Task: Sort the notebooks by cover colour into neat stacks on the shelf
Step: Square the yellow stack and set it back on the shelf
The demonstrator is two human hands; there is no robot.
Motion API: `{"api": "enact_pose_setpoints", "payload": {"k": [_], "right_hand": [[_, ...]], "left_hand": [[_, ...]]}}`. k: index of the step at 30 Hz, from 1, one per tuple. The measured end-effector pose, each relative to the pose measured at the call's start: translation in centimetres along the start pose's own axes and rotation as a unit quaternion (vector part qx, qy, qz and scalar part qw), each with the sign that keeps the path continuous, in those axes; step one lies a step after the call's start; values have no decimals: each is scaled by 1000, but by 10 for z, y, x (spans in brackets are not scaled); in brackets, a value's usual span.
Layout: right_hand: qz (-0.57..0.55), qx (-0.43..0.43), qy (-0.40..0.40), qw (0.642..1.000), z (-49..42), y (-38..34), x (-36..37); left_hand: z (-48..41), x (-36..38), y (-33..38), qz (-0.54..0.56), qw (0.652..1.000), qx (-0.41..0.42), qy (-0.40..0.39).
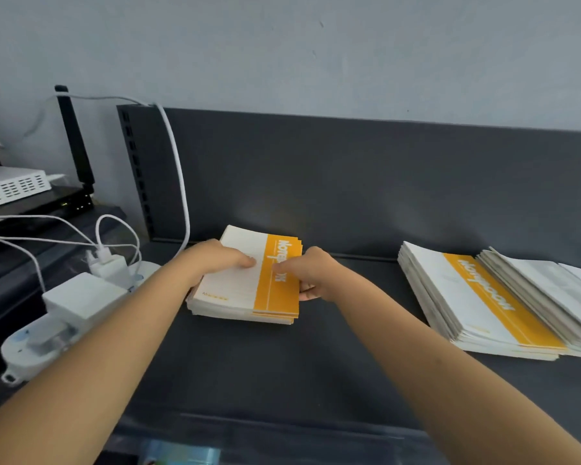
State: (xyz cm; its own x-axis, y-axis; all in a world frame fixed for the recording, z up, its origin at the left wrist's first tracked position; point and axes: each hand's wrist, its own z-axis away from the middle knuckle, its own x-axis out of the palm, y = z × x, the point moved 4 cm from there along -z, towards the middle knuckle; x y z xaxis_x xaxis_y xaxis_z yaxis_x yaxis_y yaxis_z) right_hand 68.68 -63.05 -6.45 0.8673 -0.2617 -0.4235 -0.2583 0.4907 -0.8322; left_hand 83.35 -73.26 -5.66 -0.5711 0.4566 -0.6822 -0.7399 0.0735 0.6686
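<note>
A stack of notebooks with white and orange covers is being squared up on the dark shelf. The left hand is laid flat on the top cover, fingers pressed together, with its thumb hidden. The right hand is closed on the stack's right edge, at about three o'clock from the stack's middle; its fingers are curled under that edge. This looks like the tidying step for one colour.

A second heap of notebooks is seen at about three o'clock from the stack, well apart from it. It is fanned out and not neat. It may need to be picked through next, with same-colour covers carried over and the edges pushed straight.

The shelf is smooth and dark grey, with a dark back panel and a pale wall above. At nine o'clock, white chargers and white cables are crowded just beside the stack, so care may be needed there.
</note>
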Motion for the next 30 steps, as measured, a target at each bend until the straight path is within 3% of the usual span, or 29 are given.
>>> {"api": "enact_pose_setpoints", "payload": {"k": [6, 10, 12, 16, 21, 30], "right_hand": [[23, 52, 20, 998, 11, 5, -24], [-27, 62, 33, 997, 16, 20, -46], [-68, 35, 63, 995, 19, 22, -56], [-223, -87, 119, 964, 21, 21, -89], [-254, -235, 192, 918, 33, 25, -120], [-198, -312, 234, 900, 40, 44, -130]], "left_hand": [[0, 17, 7, 166, 979, -6, -115], [8, 39, 34, 253, 954, 35, -158], [15, 49, 49, 318, 932, 63, -164], [21, 62, 78, 423, 869, 207, -151], [22, 72, 104, 419, 847, 306, -117], [26, 91, 108, 376, 826, 418, -51]]}}
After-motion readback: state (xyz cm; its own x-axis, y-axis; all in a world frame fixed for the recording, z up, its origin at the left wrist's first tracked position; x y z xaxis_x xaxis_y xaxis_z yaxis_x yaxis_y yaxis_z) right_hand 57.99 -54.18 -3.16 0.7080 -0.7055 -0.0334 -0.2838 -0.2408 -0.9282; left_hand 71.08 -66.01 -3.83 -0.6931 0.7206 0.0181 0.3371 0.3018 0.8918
